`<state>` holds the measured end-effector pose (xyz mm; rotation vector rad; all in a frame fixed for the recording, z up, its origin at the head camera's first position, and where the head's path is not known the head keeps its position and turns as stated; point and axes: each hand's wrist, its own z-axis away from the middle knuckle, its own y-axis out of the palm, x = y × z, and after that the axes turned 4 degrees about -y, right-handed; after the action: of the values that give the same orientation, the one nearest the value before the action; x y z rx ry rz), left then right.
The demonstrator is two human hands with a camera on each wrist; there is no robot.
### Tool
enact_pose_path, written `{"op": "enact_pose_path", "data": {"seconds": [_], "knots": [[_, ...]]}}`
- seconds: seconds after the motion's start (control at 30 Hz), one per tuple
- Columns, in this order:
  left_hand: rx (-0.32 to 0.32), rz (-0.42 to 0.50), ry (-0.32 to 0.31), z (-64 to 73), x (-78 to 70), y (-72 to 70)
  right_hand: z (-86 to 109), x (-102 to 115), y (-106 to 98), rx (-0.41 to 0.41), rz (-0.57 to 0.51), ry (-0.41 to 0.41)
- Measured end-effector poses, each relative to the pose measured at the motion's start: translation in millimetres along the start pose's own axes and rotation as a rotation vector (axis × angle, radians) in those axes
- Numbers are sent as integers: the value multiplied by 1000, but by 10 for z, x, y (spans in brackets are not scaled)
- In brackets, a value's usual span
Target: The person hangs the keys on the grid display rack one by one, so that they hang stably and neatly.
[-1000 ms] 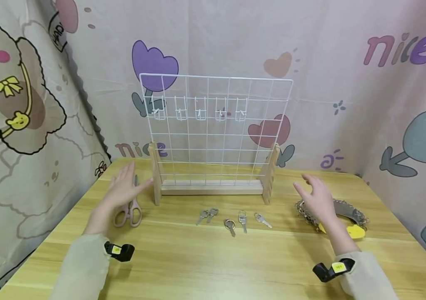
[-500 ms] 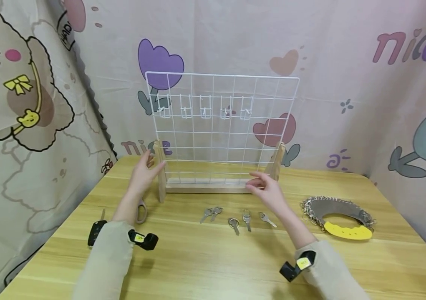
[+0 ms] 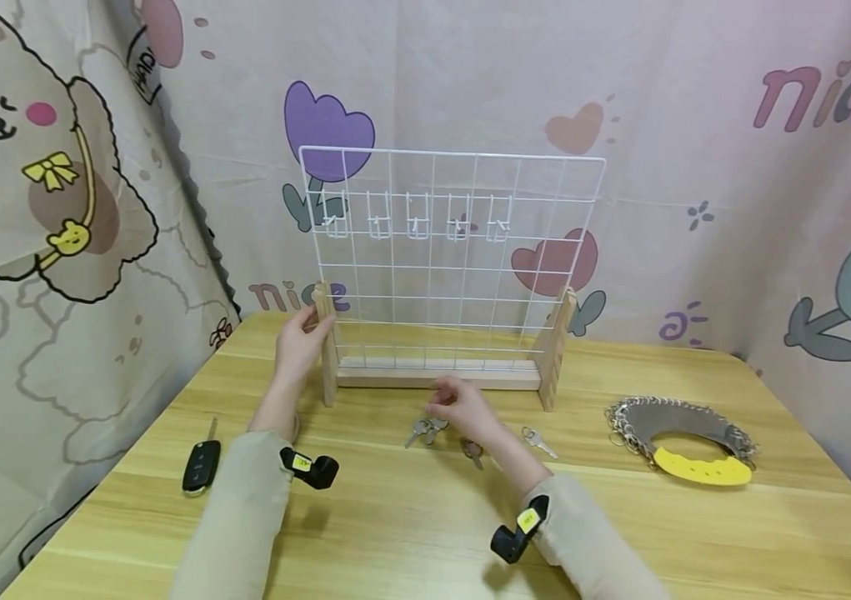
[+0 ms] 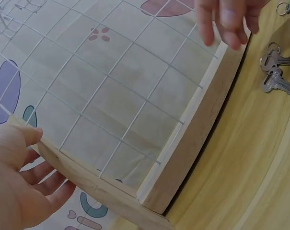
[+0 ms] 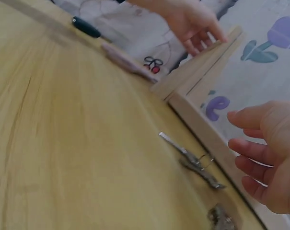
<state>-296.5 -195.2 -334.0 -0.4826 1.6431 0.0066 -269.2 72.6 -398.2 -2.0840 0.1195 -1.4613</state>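
Note:
A white wire grid rack (image 3: 440, 381) on wooden posts stands at the back of the table. My left hand (image 3: 297, 348) holds its left post; in the left wrist view the thumb lies on one face and the fingers reach round the other. My right hand (image 3: 468, 410) hovers before the rack's base, over the small metal keys, with fingers loosely bent and nothing between them. Two keys (image 3: 421, 429) lie together beneath its fingertips. Another key (image 3: 473, 452) shows beside the wrist, and a further key (image 3: 539, 442) lies to the right. The right hand covers part of the key row.
Several white hooks (image 3: 417, 227) hang in a row on the grid. A black car key (image 3: 202, 467) lies left of my left arm. Pink-handled scissors (image 5: 125, 61) are mostly hidden in the head view. A curved grey, chain-edged piece with a yellow strip (image 3: 703, 468) lies at right.
My left hand has moved right onto the rack's left post. The right hand has swept left from above the chain-edged piece to the keys. The car key has come into sight.

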Motion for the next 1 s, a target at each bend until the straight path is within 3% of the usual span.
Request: {"op": "enact_pose_path", "data": {"seconds": [0.5, 0.8, 1.0], "knots": [[4, 28, -21, -32, 15, -14, 17, -160, 134, 70, 129, 19], [-1, 32, -20, -25, 25, -33, -10, -136, 149, 70, 228, -60], [14, 19, -15, -14, 14, -33, -74, -37, 85, 41, 210, -119]]}}
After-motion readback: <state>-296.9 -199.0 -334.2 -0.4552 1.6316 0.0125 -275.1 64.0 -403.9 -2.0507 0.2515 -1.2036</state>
